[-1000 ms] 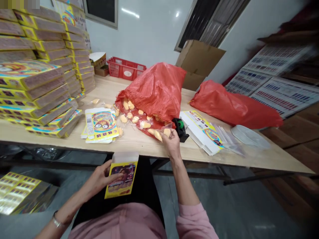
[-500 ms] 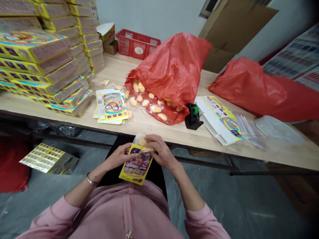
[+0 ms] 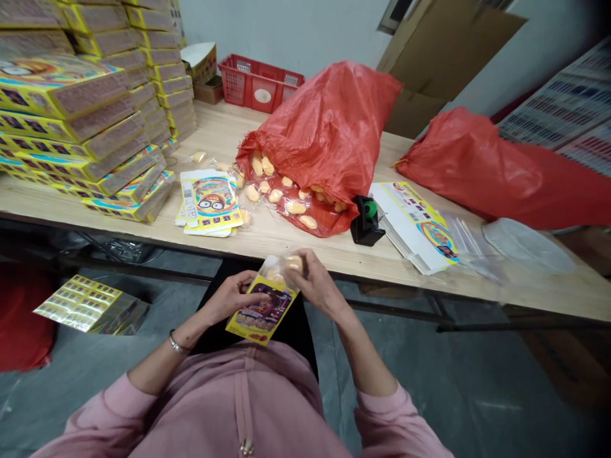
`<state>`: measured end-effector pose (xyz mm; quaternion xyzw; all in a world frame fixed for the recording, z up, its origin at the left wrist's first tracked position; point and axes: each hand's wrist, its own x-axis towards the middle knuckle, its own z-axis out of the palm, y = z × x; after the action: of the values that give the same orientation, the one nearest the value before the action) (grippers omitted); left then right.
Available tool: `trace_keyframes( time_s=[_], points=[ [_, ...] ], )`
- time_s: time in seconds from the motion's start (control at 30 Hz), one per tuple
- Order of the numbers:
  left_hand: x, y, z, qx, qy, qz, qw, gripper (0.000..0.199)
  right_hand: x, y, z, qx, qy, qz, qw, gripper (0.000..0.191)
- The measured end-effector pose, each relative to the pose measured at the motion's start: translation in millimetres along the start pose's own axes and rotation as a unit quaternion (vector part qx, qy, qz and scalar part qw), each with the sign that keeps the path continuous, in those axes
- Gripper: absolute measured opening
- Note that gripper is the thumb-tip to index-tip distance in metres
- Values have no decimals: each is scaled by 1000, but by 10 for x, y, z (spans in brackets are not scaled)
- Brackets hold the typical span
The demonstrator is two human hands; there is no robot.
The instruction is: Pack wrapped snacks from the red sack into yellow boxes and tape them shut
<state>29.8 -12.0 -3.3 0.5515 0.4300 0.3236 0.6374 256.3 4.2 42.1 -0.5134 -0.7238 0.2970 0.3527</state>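
A yellow printed box (image 3: 260, 316) is held over my lap, its white flap up at the far end. My left hand (image 3: 232, 298) grips it from the left, thumb across the printed face. At the box's upper right end, my right hand (image 3: 315, 283) pinches a clear packet with a yellow piece (image 3: 294, 262) in it. More yellow pieces show in clear wrap at the box's mouth, partly behind the box. Similar wrapped pieces (image 3: 296, 207) spill from a large red sack (image 3: 329, 127) on the table.
Flat printed boxes (image 3: 210, 202) lie left of the sack. Tall stacks of yellow boxes (image 3: 105, 133) fill the table's left side. A black tape dispenser (image 3: 366, 222), flat cartons (image 3: 415, 226) and another red sack (image 3: 491, 165) are on the right. A red basket (image 3: 260, 86) stands behind.
My right hand has moved slightly up and right with a wrapped piece in its fingers, and the piece is now more visible above the box's mouth. My left hand still holds the box.
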Motion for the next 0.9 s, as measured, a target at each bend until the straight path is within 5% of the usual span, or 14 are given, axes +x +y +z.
trace_keyframes(
  time_s=[0.17,0.4,0.6,0.77,0.9],
  points=[
    [-2,-28,3,8,11,4,1000,48,-71,6,59,-56,-19,-76,995,37],
    [5,-6,37,44,21,23,999,46,-33,59,108,-80,83,-55,992,16],
    [-8,-49,2,21,22,11,999,49,-82,-12,80,-64,-18,-93,993,25],
    [-23,-101,23,44,37,16,998,49,-86,-14,84,-84,49,-78,992,16],
    [-19,-107,74,-5,39,9,999,47,-76,47,135,-133,-15,-100,986,19]
  ],
)
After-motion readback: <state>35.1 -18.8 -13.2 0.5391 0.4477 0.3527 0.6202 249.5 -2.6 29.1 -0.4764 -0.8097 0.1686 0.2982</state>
